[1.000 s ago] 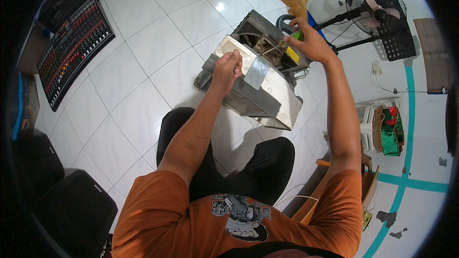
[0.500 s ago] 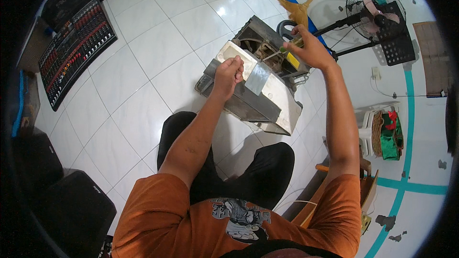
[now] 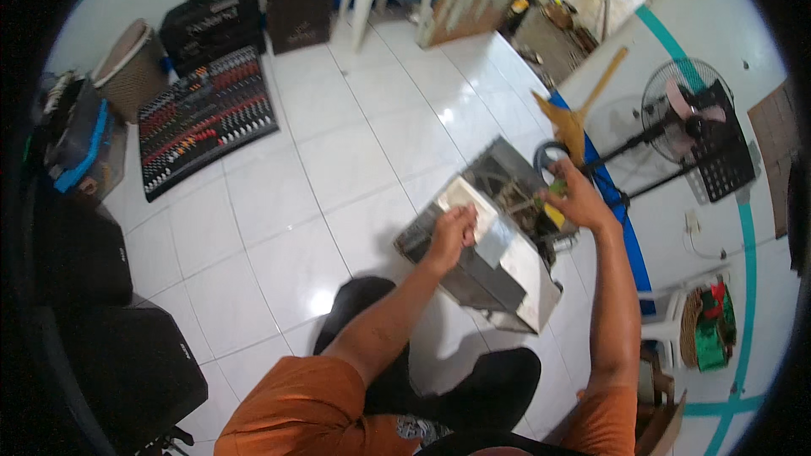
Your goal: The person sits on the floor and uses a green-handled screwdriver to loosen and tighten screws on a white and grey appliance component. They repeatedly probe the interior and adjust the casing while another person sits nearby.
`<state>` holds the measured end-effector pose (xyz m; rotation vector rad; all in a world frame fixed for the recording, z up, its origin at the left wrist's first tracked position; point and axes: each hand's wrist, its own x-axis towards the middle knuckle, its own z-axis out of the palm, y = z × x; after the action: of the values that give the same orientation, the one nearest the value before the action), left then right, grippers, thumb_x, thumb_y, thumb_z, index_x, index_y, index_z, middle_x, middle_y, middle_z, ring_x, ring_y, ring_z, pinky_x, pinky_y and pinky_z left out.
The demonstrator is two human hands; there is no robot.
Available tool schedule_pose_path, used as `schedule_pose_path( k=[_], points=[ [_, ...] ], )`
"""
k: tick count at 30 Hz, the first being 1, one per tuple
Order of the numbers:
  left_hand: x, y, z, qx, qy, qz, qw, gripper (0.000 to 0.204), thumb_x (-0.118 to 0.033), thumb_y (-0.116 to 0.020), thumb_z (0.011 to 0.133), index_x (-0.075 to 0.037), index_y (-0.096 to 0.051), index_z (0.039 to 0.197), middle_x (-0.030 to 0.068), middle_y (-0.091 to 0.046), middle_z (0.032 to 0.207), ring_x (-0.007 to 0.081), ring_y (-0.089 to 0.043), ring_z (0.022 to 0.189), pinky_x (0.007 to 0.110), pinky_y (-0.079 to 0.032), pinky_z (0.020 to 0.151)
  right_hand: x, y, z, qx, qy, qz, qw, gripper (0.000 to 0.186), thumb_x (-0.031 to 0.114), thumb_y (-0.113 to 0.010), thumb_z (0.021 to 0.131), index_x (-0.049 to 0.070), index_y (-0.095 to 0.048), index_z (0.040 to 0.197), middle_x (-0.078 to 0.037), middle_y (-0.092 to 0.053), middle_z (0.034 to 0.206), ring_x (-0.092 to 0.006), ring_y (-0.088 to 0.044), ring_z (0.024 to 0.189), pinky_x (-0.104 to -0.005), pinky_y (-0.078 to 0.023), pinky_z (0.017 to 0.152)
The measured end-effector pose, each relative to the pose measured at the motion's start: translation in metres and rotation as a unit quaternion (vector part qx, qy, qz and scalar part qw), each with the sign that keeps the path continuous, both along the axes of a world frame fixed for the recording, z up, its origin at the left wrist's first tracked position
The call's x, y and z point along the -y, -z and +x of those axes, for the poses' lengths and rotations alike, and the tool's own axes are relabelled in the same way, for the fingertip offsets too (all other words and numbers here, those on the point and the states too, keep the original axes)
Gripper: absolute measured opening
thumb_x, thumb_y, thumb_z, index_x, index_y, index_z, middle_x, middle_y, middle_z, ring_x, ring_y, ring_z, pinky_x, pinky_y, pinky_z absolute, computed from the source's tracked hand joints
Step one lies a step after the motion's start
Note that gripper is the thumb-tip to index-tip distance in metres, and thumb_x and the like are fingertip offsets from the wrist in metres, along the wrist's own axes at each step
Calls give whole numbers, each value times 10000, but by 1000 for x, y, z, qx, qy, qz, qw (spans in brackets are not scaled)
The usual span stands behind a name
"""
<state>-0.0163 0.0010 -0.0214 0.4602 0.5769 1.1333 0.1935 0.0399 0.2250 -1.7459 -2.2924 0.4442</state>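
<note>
"Grey and white, the machine point(image 3: 486, 279) sits on the tiled floor point(image 3: 329, 194), its inside point(image 3: 509, 194) exposed at the far end. How is the left hand point(image 3: 455, 232)?"

"Curled closed above the white panel point(image 3: 525, 277); I can't tell whether it grips anything."

"And the right hand point(image 3: 576, 196)?"

"Bent narrow around a green handle point(image 3: 556, 189), over the machine's exposed end."

"What's nearby?"

"A broom point(image 3: 573, 122) and a fan point(image 3: 681, 101) beyond the right hand, and a mixer point(image 3: 207, 122) on the floor to the left."

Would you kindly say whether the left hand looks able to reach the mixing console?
Probably not: the left hand is over the grey-and-white casing, and a broad stretch of tiled floor separates it from the mixing console.
</note>
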Motion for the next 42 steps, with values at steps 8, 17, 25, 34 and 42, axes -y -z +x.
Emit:
schedule_pose_path(
  k=[8, 17, 25, 34, 42],
  points=[
    [-1, 2, 1, 31, 10, 3, 999, 346, -404, -606, 1124, -88, -610, 983, -14, -566, 835, 69, -466, 635, 246, -396, 574, 6, -6, 0, 31, 28, 34, 999, 342, 301, -780, 951, 9, -676, 1097, -245, -719, 1119, -434, -681, 1085, -485, -531, 940],
    [3, 0, 4, 8, -4, 8, 1000, 327, -389, -613, 1120, -90, -614, 986, -14, -564, 825, 71, -466, 642, 243, -405, 589, 5, 6, 14, 33, -28, 51, 998, 435, 415, -729, 994, 5, -695, 1134, -246, -741, 1182, -455, -709, 1079, -524, -536, 939],
    [-1, 3, 8, 11, -15, 6, 1000, 342, -383, -648, 1104, -64, -641, 982, -10, -574, 800, 60, -468, 588, 231, -379, 533, 6, 7, 12, 49, 22, 10, 999, 314, 229, -719, 965, 24, -626, 1183, -246, -698, 1109, -446, -658, 1100, -502, -511, 991],
    [2, -3, 4, -10, -26, 20, 999, 353, -384, -662, 1092, -59, -633, 957, -13, -569, 772, 59, -460, 597, 240, -385, 540, 2, 19, 13, 117, 94, 39, 988, 343, 303, -757, 1008, 46, -616, 1186, -191, -732, 1026, -329, -712, 898, -440, -552, 838],
    [2, -9, 2, -7, -4, -8, 1000, 312, -369, -632, 1111, -94, -629, 964, -28, -566, 793, 57, -467, 628, 249, -380, 582, 4, 22, 9, 56, 101, 20, 993, 366, 344, -783, 999, 63, -591, 1136, -110, -668, 817, -186, -676, 719, -376, -546, 677]
  ],
)
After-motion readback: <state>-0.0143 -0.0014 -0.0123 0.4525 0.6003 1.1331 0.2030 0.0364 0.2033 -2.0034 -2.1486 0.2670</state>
